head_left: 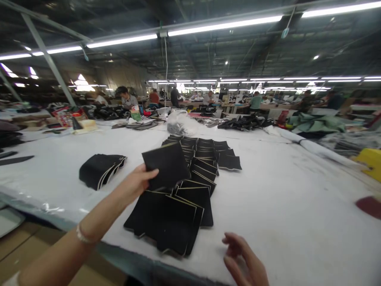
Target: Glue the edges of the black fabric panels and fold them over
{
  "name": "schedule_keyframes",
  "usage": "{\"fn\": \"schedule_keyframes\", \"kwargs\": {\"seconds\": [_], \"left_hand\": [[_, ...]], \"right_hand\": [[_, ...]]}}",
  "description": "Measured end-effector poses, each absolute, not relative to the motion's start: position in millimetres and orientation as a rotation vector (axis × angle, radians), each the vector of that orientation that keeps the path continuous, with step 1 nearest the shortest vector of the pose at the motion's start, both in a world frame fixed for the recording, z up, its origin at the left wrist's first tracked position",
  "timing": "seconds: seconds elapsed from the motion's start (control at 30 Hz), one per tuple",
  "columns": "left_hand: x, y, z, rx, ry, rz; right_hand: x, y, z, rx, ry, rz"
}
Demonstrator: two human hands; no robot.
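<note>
Pinched between the thumb and fingers of my left hand (pixel 139 180) is a black flat panel (pixel 166 165), raised over the spread of similar pieces. Below it, overlapping black panels (pixel 166 218) with pale cut edges lie near the front of the table. More of them (pixel 205 149) run back in fanned rows. Off to the right, my right hand (pixel 244 258) hovers by the table's front edge, fingers curled loosely apart and holding nothing. To the left of my left hand sits a separate curved stack of black pieces (pixel 102 169).
The white-covered table (pixel 282 206) stretches wide. A clear plastic bag (pixel 181 123) and a heap of dark pieces (pixel 245 122) lie farther back. A white roll (pixel 321 149), a yellow object (pixel 369 163) and a dark red piece (pixel 369 206) are at right. Several people work in the background.
</note>
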State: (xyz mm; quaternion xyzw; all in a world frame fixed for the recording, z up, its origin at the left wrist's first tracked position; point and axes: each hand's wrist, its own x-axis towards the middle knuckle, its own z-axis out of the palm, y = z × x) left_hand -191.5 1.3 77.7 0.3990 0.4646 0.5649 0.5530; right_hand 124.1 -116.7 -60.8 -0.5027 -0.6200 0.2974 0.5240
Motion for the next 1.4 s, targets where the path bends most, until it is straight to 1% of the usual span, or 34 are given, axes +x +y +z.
{"fn": "schedule_keyframes", "kwargs": {"seconds": [0.1, 0.17, 0.23, 0.33, 0.5, 0.63, 0.73, 0.83, 0.93, 1.17, 1.4], "left_hand": [[-139, -91, 35, 0.880, 0.971, 0.944], [-117, -139, 8, 0.817, 0.897, 0.773], [-107, -171, -8, 0.768, 0.859, 0.646], [-105, -189, -12, 0.847, 0.896, 0.499], [-105, -177, 2, 1.228, 1.074, 0.361], [-101, -162, 1, 1.442, 1.070, 0.204], [-100, -153, -4, 1.468, 1.028, 0.106], [-99, -149, -7, 1.347, 0.988, 0.078], [-97, -150, -7, 1.206, 1.001, 0.094], [-99, -157, -8, 1.221, 1.043, 0.181], [-98, -164, -16, 1.436, 1.074, 0.163]], "right_hand": [[126, -125, -36, -1.064, -1.365, 0.976], [127, -136, -24, -1.062, -1.329, 1.271], [128, -152, -19, -1.099, -1.327, 1.450], [125, -181, -23, -1.158, -1.340, 1.519], [123, -213, -37, -1.127, -1.386, 1.609], [126, -215, -42, -1.146, -1.562, 1.496], [126, -213, -36, -1.162, -1.825, 1.196], [120, -210, -27, -1.098, -2.079, 0.843], [111, -208, -23, -1.054, -2.216, 0.663], [101, -204, -26, -1.040, -2.312, 0.522], [101, -198, -19, -1.067, -2.453, 0.575]]}}
